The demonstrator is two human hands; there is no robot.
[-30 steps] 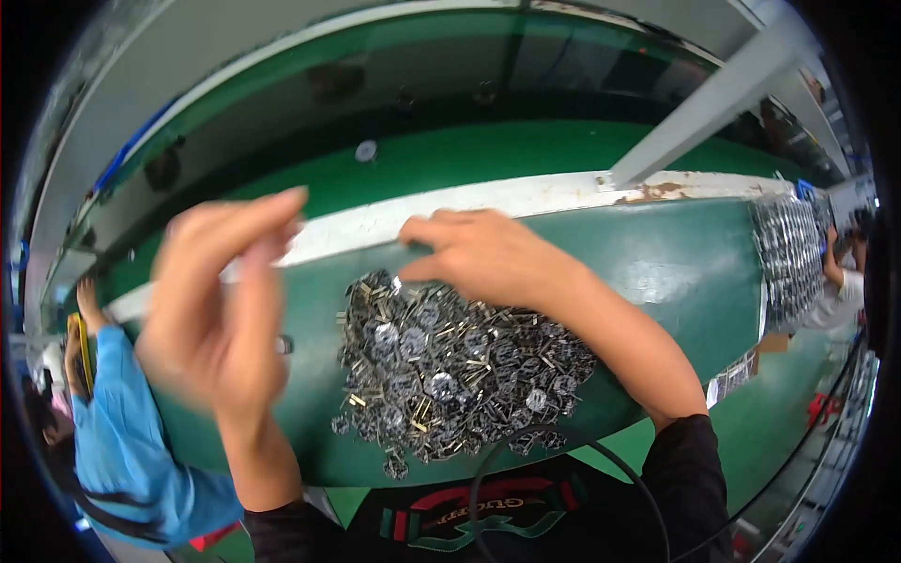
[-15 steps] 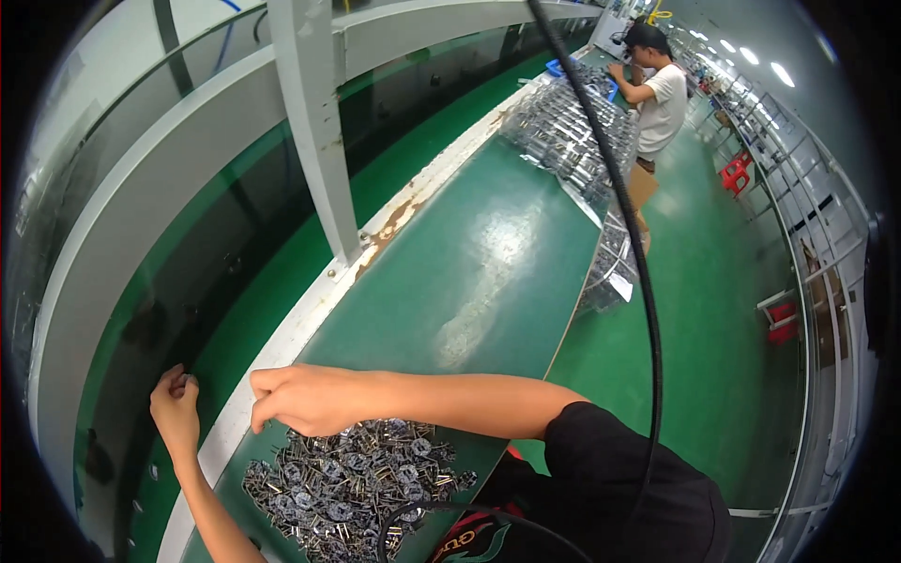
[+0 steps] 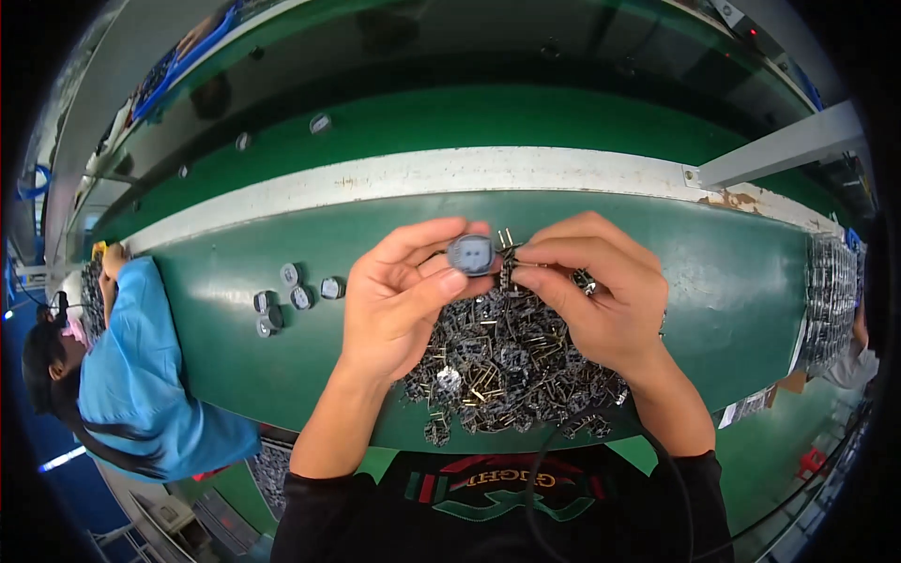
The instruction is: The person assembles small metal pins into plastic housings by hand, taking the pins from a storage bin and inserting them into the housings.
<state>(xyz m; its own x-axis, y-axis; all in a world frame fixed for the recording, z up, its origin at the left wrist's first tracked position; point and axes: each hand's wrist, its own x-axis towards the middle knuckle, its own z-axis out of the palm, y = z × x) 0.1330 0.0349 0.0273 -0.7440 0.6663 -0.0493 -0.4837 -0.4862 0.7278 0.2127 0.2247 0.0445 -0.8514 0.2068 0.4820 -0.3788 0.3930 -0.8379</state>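
Observation:
Between the thumb and fingers of my left hand [image 3: 389,305] is a round grey plastic cap [image 3: 471,254], its face with two small holes turned toward me. Close beside it, my right hand [image 3: 605,291] pinches a small black part with metal pins [image 3: 508,267], some pins pointing up. Cap and pinned part are almost side by side; whether they touch I cannot tell. Under both hands lies a heap of similar black pinned parts [image 3: 502,366]. Several loose grey caps [image 3: 300,296] rest on the green worktop [image 3: 225,281] to the left.
Beyond a white ledge [image 3: 375,176] runs a green conveyor belt [image 3: 422,117] carrying a few caps [image 3: 320,124]. A metal post [image 3: 788,150] stands at the right. Stacked clear trays [image 3: 828,300] occupy the right end. A co-worker in blue [image 3: 141,366] sits at the left. A black cable hangs near my right arm.
My view has swung round to the left. My left hand has come back from over the belt, and both hands are now together above the heap, with the cap and the pinned part clearly visible.

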